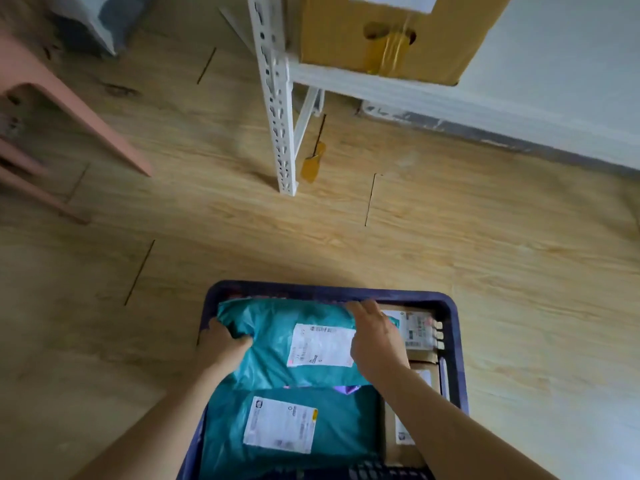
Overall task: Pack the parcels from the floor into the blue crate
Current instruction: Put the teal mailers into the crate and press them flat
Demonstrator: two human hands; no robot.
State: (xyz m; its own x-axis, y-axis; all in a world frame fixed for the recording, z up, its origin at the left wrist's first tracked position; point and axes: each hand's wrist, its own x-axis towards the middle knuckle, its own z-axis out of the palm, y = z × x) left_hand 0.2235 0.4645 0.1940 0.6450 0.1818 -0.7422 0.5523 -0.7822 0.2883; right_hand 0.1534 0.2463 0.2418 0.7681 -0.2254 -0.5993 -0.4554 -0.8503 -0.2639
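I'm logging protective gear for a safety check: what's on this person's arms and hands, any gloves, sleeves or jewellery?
The left hand and right hand are bare: no gloves, and no ring, watch or bracelet visible. The left forearm and right forearm are uncovered up to the frame edge; no sleeve comes into view.

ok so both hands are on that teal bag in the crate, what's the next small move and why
Probably press the upper teal parcel flat and let go. It lies inside the blue crate, overlapping a second teal parcel; the left hand grips its left edge and the right hand rests flat on its right end, so only settling remains.
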